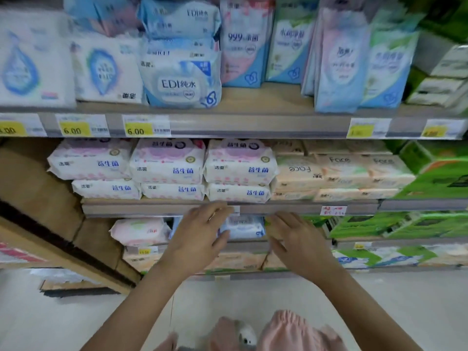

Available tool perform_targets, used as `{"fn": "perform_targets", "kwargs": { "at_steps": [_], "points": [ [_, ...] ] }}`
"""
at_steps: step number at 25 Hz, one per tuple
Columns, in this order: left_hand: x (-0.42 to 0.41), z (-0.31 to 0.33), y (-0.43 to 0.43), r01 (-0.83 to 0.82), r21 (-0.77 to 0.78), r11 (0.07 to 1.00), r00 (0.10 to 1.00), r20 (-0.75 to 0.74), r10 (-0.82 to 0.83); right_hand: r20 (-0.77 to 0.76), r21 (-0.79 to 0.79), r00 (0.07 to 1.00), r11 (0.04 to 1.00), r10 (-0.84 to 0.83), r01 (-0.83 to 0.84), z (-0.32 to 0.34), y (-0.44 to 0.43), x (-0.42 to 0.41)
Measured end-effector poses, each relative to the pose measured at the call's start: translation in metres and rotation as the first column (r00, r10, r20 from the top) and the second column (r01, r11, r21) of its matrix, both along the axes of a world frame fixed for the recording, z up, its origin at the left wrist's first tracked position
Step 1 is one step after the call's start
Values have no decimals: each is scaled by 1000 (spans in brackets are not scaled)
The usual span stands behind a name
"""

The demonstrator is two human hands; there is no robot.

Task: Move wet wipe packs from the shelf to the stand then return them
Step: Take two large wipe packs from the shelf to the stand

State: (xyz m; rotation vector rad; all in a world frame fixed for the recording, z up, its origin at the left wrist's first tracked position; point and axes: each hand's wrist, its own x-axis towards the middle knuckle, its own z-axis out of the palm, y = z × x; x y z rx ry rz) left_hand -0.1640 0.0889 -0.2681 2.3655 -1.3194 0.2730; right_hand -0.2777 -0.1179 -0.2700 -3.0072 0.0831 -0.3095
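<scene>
A blue and white wet wipe pack lies on a lower shelf, between my two hands. My left hand reaches toward its left end with fingers straight and spread, the thumb near the pack's edge. My right hand reaches toward its right end, fingers straight, holding nothing. Both hands hover in front of the shelf edge; whether they touch the pack is unclear. A pink and white pack lies to the left on the same shelf.
Above, a shelf holds stacked pink and white packs and peach tissue packs. The top shelf carries blue wipe packs and standing pouches. Green packages fill the right. A cardboard box stands at left.
</scene>
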Motion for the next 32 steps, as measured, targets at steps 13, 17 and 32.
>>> {"fn": "perform_targets", "kwargs": {
  "at_steps": [13,17,32],
  "points": [
    [127,168,16,-215,-349,912,885,325,333,497,32,856,982,145,-186,174,-8,152],
    [148,162,17,-325,-308,894,920,117,375,390,222,907,940,160,-261,168,10,182],
    [163,166,5,-319,-402,858,946,-181,267,283,424,953,876,112,-229,173,17,208]
  ]
}}
